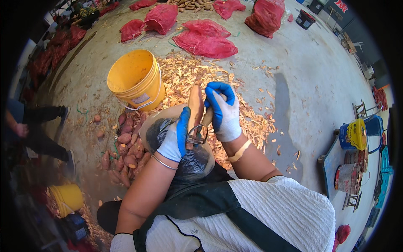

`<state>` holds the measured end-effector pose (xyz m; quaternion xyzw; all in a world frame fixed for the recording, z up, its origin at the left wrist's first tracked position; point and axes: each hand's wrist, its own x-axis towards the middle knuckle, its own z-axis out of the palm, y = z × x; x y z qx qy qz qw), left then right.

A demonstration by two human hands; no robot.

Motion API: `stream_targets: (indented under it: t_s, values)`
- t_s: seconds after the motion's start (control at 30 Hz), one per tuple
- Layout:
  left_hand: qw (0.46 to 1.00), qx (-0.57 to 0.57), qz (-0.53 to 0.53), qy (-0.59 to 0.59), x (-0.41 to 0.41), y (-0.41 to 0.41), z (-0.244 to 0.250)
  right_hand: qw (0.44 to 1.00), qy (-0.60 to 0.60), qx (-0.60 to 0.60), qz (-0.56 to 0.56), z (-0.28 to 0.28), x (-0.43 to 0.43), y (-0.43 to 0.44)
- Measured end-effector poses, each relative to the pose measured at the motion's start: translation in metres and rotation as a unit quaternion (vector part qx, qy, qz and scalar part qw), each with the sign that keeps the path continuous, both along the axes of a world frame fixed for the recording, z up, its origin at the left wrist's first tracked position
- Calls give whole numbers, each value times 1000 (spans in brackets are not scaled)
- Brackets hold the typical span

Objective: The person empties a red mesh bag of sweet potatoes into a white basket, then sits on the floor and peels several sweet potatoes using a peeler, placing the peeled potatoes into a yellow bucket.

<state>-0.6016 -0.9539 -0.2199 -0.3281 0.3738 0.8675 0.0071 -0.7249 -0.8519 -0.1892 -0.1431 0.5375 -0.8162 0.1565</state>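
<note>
My left hand (176, 135), in a white glove with blue coating, grips a long, partly peeled sweet potato (195, 105) held upright. Pale flesh shows along its face, with reddish skin left on one side. My right hand (224, 110), gloved alike, is closed around the handle of a peeler (198, 135). The peeler's metal head lies across the lower part of the sweet potato. A strip of peel (240, 151) clings to my right wrist. Plastic sheeting (203, 157) covers my lap beneath both hands.
Beyond my hands stands a yellow bucket (135, 75) beside a spread of peelings (185, 71). Unpeeled sweet potatoes (129, 151) are heaped at left. Red mesh sacks (207, 41) lie farther off. A person's legs (47, 132) show at left; a flat cart (332, 167) carries buckets at right.
</note>
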Motion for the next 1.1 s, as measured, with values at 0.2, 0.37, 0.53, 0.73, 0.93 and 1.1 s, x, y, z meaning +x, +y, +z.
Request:
stream_targets:
  t_s: [0.2,0.37,0.53,0.73,0.93,1.1]
  values:
    - [995,-40,-84,29,4,6,6,976,0,-101,-193,-20,-84,-16]
    - [996,-60,-64,-5,4,2,6,977,21,-91,-192,-51,-95,-15]
    - [934,-285,-175,127,19,-1,6,956,-62,-108,-267,-51,-121,-2]
    - [997,1,-70,26,18,-4,4,963,50,-5,-266,-35,-133,23]
    - [996,15,5,87,3,-5,1,991,43,-37,-119,-9,-23,12]
    - [997,-71,-18,29,6,9,0,986,46,-18,-158,6,-26,-8]
